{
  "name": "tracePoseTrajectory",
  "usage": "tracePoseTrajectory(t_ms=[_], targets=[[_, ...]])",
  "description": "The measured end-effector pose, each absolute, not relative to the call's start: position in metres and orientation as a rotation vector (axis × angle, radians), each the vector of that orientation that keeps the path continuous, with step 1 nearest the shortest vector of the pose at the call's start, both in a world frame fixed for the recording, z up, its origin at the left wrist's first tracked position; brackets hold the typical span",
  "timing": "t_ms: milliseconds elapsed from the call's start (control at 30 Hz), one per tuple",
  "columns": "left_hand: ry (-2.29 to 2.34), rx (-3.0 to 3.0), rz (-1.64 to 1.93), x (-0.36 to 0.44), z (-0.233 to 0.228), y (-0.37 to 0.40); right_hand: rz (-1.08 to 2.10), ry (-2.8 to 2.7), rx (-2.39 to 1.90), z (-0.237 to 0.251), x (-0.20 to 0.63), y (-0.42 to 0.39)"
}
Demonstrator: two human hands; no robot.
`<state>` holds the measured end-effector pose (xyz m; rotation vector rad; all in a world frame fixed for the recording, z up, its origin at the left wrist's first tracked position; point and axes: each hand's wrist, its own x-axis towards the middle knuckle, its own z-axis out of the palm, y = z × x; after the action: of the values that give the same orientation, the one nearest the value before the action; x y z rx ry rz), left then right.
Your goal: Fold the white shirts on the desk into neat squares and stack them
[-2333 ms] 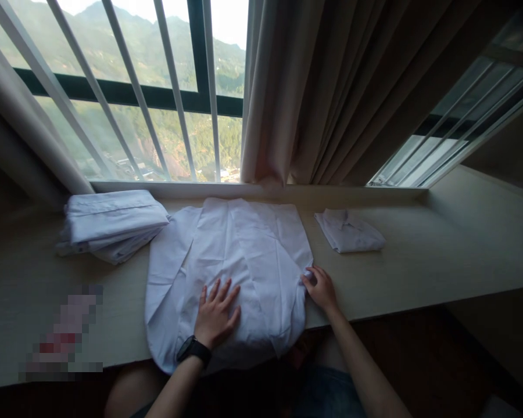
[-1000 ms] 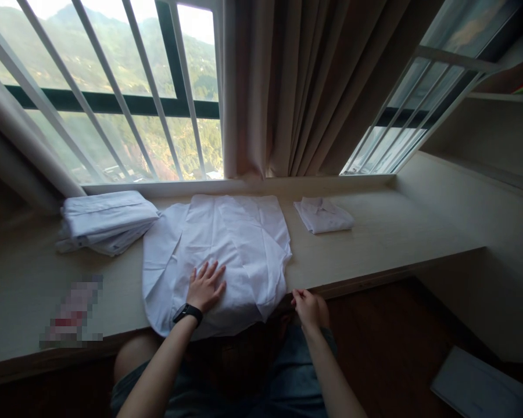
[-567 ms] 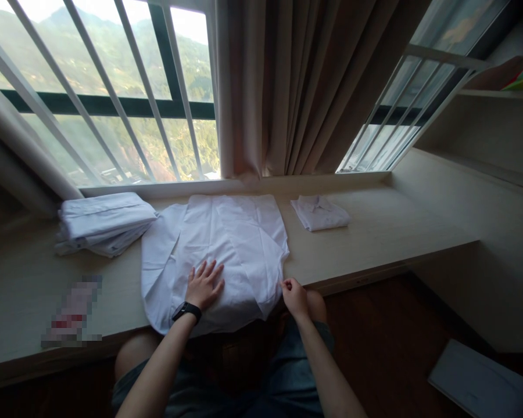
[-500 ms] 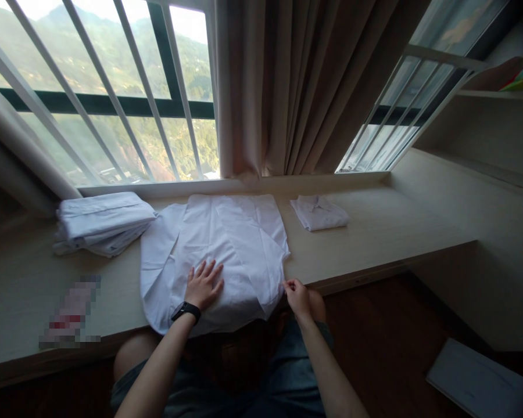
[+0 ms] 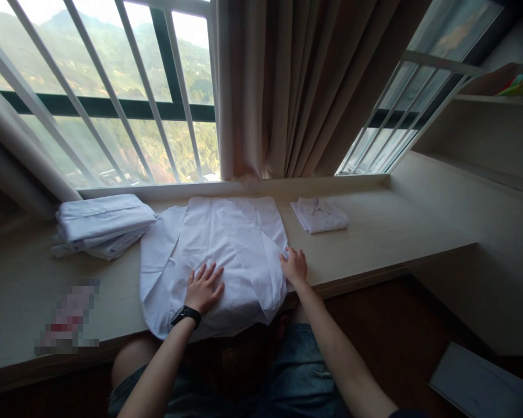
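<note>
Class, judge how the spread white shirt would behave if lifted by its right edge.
The white shirt would probably droop: it is thin and creased. It likely weighs little. The left hand lies flat on it, so it may stay pinned while the right hand lifts the edge.

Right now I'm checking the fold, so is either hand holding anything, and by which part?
The right hand grips the white shirt at its right edge. The left hand lies flat and open on the shirt, pressing, not gripping.
</note>
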<state>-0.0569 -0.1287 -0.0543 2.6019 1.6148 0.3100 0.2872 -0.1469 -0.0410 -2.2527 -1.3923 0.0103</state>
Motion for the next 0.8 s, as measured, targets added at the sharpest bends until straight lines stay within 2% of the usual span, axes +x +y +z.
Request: tracePoseTrajectory(t_ms=[233, 600, 667, 800], targets=[[1.598, 2.598, 0.325, -0.057, -0.052, -0.13, 0.289, -1.792, -2.299, -0.033, 0.296, -0.097], [1.593, 2.594, 0.355, -0.058, -0.054, -0.131, 0.286, -1.998, -2.157, -0.038, 0.321, -0.114], [1.595, 2.595, 0.369, -0.058, -0.054, -0.131, 0.243, -1.998, -2.177, -0.038, 0.321, -0.114], [1.603, 2.596, 0.394, -0.058, -0.056, -0.133, -0.047, -2.008, -2.116, -0.041, 0.299, -0.124]])
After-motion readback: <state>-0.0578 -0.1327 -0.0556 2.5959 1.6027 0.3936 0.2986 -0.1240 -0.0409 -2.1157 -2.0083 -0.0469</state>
